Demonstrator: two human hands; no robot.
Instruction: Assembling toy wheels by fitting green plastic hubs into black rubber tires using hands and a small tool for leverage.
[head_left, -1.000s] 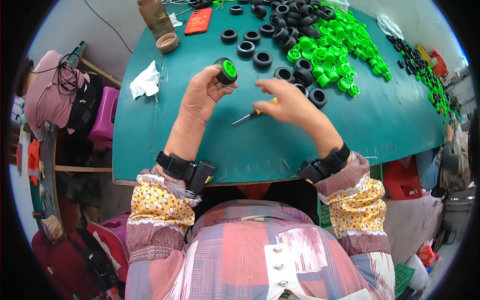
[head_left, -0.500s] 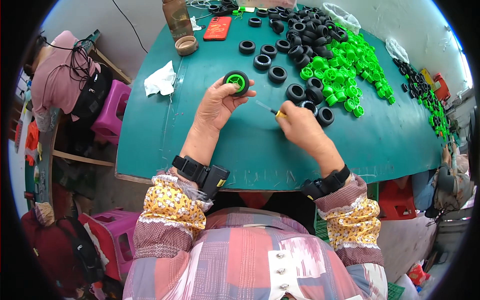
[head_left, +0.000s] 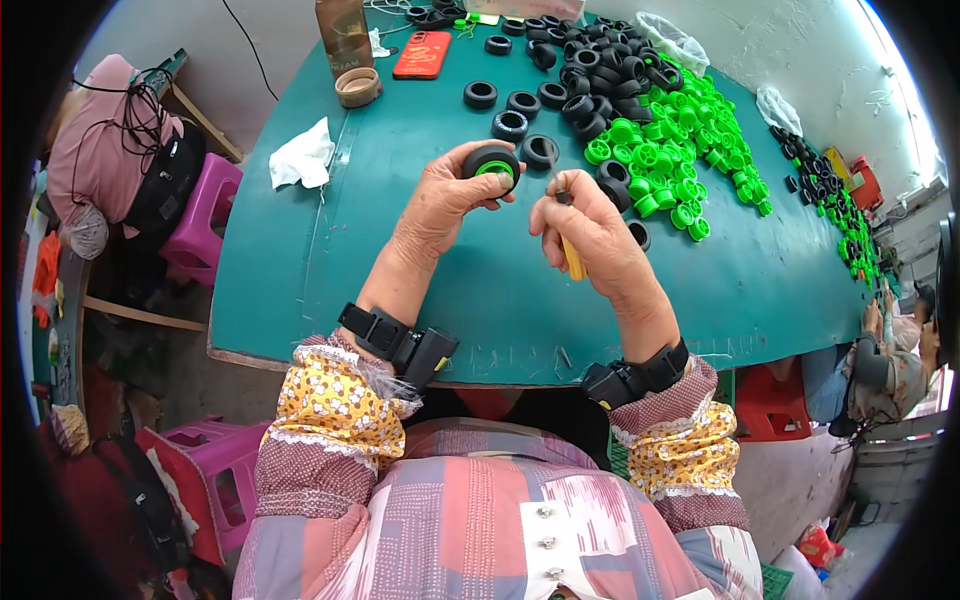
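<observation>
While your left hand [head_left: 445, 195] grips the black wheel [head_left: 491, 163] with its green hub above the surface [head_left: 300, 270], your right hand [head_left: 590, 235], closed on a yellow-handled tool [head_left: 572, 255], sits just right of it.

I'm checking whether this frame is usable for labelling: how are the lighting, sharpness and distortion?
Head view: even daylight, no harsh glare on the green table; soft shadows under the left hand and right hand. The wheel and yellow-handled tool look sharp. Fisheye bends the table edges; black vignette at the corners.
</observation>
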